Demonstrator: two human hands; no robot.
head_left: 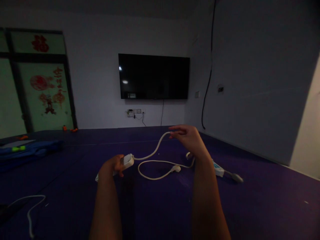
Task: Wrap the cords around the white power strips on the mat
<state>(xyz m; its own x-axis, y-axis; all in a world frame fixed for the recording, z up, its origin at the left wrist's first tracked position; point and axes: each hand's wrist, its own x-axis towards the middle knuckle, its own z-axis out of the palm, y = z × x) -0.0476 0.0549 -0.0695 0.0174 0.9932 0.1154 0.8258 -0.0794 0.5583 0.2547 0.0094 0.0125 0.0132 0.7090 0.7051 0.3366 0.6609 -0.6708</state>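
A white power strip (128, 161) is gripped in my left hand (113, 165), with its cord end sticking out past the fingers to the right. From that end the white cord (151, 154) rises to my right hand (188, 137), where the thumb and fingers close on it. The rest of the cord loops on the purple surface (155, 213) below. A white plug (176, 168) lies at the loop's end, between my two arms. Part of the cord is hidden behind my right forearm.
A white and blue object (218, 169) with a grey end lies right of my right forearm. Another pale cable (30, 213) curls at the lower left. Blue cloth (37, 148) lies at the far left. A television (153, 76) hangs on the wall ahead.
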